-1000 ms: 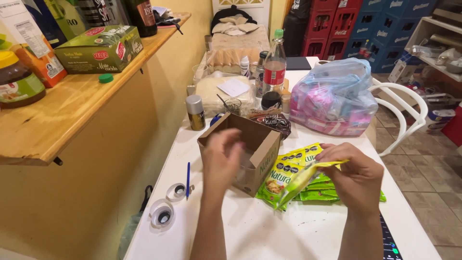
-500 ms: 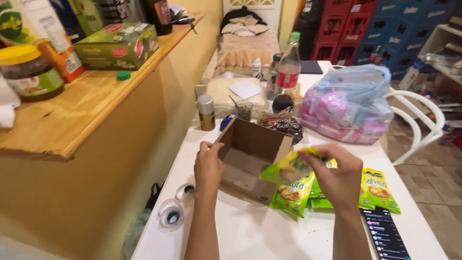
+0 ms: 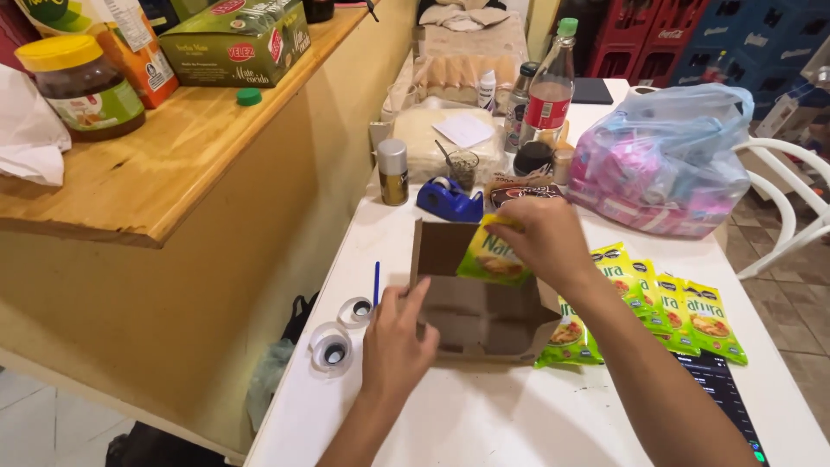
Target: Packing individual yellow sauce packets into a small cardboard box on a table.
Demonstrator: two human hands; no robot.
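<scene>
One green and yellow sachet (image 3: pixel 494 256) is now in my right hand (image 3: pixel 546 238), lifted off the row and carried over the open cardboard box (image 3: pixel 480 303); a moment ago it was still low beside the box, next to the other packets. My right fingers (image 3: pixel 510 227) are closed over its top edge, so it hangs just above the box's opening, in front of the raised back flap.

My left hand (image 3: pixel 396 339) has shifted too: it has come down to the box's near left corner, fingers (image 3: pixel 413 298) spread narrowly against the wall and touching it, holding nothing. With that hand on it, the box lies squarely on the white surface (image 3: pixel 450 415), its mouth toward me.

Four or so matching sachets (image 3: pixel 666 307) lie fanned out to the right of the box, one partly tucked under its right flap. I cannot see whether any packet is inside already, as the hanging sachet and my hand cover part of the interior.

Left of the box lie two clear tape rolls (image 3: pixel 341 333) and a blue pen (image 3: pixel 376 284), apart from my left hand. Behind the box sits a blue tape dispenser (image 3: pixel 450 201).
</scene>
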